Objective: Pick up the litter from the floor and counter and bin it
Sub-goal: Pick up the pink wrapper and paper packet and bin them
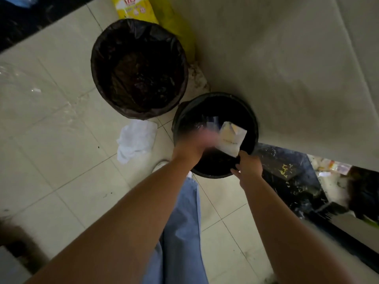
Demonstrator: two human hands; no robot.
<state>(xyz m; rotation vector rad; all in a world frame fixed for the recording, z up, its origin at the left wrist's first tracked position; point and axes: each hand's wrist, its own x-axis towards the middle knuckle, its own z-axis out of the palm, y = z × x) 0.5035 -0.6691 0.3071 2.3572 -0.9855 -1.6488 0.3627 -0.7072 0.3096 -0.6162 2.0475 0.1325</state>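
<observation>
A small black bin (251, 119) stands on the tiled floor against the wall. Over its opening is a white and yellow paper packet (230, 138), sharp and tilted. My right hand (249, 166) is at the bin's near rim, and its thumb meets the packet's lower corner, so it appears to pinch it. My left hand (198, 143) is over the bin's left side and is blurred by motion; its fingers cannot be made out. A bit of clear plastic (212, 121) shows just beyond it. A crumpled white tissue (136, 139) lies on the floor left of the bin.
A larger bin with a dark liner (139, 68) stands behind and to the left. A yellow bag (135, 9) leans at the wall. A black counter edge (287, 171) with scraps runs along the right. A clear plastic item (18, 83) sits at far left.
</observation>
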